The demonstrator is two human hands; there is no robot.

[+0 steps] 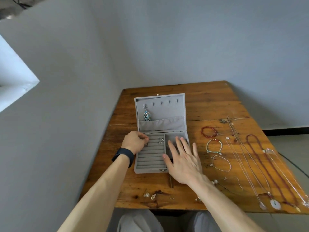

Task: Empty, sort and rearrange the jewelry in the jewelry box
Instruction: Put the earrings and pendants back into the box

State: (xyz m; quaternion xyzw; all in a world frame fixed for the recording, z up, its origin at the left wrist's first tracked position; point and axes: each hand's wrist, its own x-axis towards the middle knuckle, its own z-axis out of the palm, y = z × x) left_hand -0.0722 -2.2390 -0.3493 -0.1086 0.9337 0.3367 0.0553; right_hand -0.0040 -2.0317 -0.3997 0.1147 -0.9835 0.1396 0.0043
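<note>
A grey velvet jewelry box (151, 164) stands open on the wooden table (209, 104). Blue dangling earrings (146, 116) hang from a hook in its lid. My left hand (134, 141) is over the ring rows at the box's left, fingers curled and pinching a small ring (146, 144). Two silver rings (160, 140) sit in the upper rows. My right hand (183, 162) hovers flat with spread fingers over the box's right compartment and front corner.
Right of the box lie a red bead bracelet (209, 131), a cord bracelet (214, 146), a thin chain bracelet (221, 163) and several long necklaces (260, 164). Small earrings (149, 196) lie near the front edge. The wall is close on the left.
</note>
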